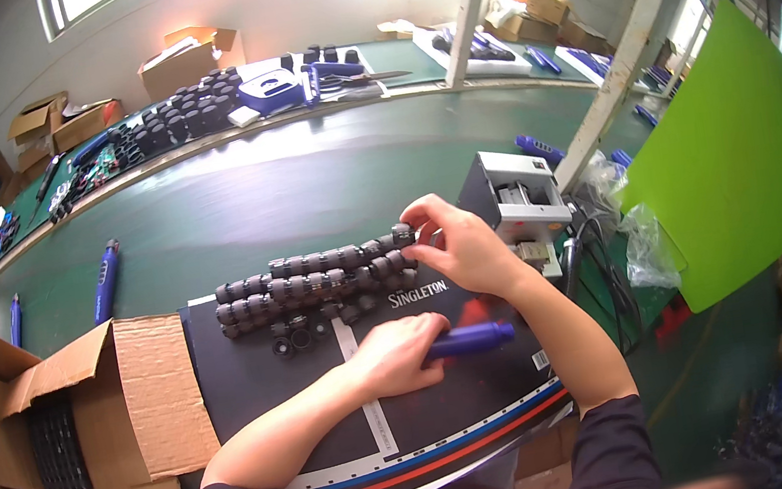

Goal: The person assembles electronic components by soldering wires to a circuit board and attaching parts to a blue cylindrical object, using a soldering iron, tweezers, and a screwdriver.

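Observation:
In my left hand (399,355) is a blue tube-shaped handle (474,337), its free end pointing right. The fingers are wrapped round it, above a black printed mat or box (293,401). My right hand (464,246) has thumb and forefinger pinched at a small black ring-like cap (403,234). That cap sits at the right end of several rows of stacked dark caps (316,284), lying side by side on the black surface. Some loose black rings (300,338) lie just in front of the rows.
An open cardboard box (166,395) stands at the left, with black parts inside. Blue pen-shaped tools (106,282) lie behind it. A grey-white machine (517,195) with cables is right of my hand, near a green sheet (723,164). A shelf (222,128) holds parts behind.

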The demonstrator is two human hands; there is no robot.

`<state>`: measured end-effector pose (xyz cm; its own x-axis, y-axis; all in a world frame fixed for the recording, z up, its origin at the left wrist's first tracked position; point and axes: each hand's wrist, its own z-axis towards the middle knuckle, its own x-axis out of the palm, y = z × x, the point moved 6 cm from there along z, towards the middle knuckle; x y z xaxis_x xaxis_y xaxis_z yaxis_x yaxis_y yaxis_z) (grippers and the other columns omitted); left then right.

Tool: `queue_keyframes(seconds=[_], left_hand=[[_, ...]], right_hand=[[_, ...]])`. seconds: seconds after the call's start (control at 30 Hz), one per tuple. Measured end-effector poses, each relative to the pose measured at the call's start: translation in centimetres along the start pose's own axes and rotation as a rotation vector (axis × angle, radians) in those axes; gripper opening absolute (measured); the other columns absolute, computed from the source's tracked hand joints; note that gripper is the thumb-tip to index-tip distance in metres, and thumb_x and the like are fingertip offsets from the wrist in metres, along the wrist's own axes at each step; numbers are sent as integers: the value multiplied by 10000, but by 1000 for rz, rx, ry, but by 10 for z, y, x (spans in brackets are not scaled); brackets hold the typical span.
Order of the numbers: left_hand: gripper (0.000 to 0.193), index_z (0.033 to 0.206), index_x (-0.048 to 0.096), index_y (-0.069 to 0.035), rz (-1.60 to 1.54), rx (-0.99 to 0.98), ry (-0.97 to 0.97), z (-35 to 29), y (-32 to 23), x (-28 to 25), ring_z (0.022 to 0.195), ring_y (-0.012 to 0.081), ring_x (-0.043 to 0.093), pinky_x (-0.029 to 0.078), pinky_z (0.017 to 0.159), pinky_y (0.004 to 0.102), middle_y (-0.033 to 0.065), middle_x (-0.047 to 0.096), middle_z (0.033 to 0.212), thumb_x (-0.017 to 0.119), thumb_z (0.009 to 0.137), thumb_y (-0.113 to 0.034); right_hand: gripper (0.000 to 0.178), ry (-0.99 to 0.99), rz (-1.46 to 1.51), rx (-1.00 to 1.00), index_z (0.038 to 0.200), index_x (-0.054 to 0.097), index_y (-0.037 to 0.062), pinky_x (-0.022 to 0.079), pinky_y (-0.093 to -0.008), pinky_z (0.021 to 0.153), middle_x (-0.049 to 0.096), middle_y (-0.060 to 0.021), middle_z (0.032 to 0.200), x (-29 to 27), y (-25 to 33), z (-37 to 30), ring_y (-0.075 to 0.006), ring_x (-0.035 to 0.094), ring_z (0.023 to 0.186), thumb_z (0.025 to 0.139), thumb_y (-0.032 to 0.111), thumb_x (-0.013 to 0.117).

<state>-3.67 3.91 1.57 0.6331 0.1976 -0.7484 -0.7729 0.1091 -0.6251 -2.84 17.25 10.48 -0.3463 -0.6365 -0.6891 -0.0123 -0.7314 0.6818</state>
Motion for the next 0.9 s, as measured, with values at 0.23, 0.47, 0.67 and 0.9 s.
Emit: queue_keyframes(seconds=[0.23,0.47,0.67,0.9], left_hand=[[440,1163,592,-25,23,-49,-165,2,12,-16,940,384,683,564,842,449,195,659,1012,738,776,-173],[454,1169,578,-32,82,-47,-163,4,11,-15,982,367,682,553,871,445,178,670,1041,742,763,-151],[469,1169,581,-41,110,8,-142,6,8,-12,965,362,680,550,867,450,168,669,1032,752,743,-135],[496,1204,595,-71,170,53,-136,3,10,-9,990,341,670,528,880,432,140,662,1061,752,739,-141]], right_hand=[[370,-233,701,40,1347,550,19,542,-249,808,644,-78,1158,-56,-28,-105,-139,677,1010,1005,88,671],[461,-266,430,148,1434,529,19,523,-269,818,527,-65,1205,-52,-68,-169,-142,567,989,974,45,548],[371,-247,537,272,1260,558,37,513,-248,804,560,-35,1086,-19,-93,-174,-106,583,923,938,87,736],[403,-84,515,305,1378,548,28,537,-258,839,580,-38,1096,-9,-94,-177,-97,599,952,1003,100,677]])
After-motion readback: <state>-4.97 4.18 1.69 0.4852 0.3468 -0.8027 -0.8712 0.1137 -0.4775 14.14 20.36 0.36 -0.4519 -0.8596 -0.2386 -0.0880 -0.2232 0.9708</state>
